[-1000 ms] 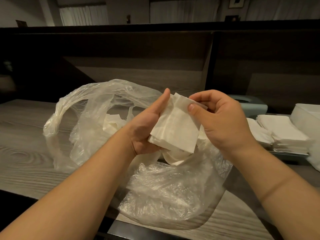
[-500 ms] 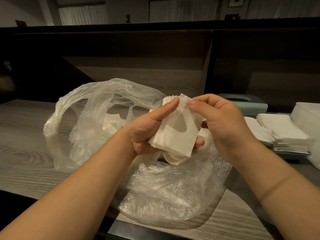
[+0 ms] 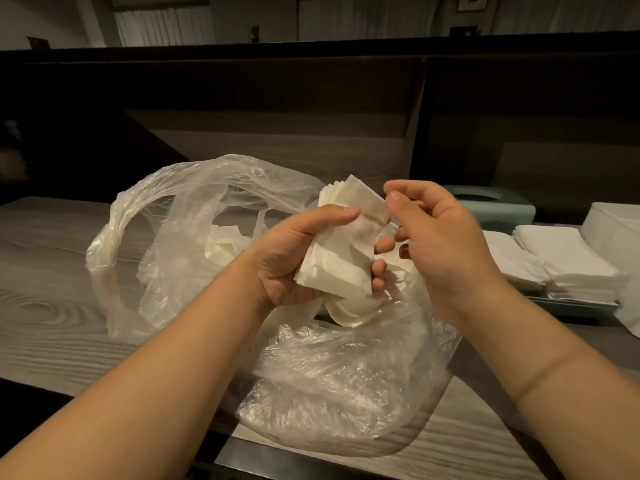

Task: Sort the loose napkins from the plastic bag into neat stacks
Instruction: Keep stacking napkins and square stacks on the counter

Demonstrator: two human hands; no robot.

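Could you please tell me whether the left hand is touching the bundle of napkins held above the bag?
Touching. The head view shows the left hand gripping the bundle of napkins, thumb across the front and fingertips curling round its right edge.

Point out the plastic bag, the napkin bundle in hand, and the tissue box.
plastic bag (image 3: 332, 386): head view, crumpled front wall
napkin bundle (image 3: 341, 261): head view, middle of top sheet
tissue box (image 3: 498, 211): head view, front face

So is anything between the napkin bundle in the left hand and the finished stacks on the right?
Nothing on the table blocks it. Only the right hand sits between the napkin bundle and the stacks, beside it.
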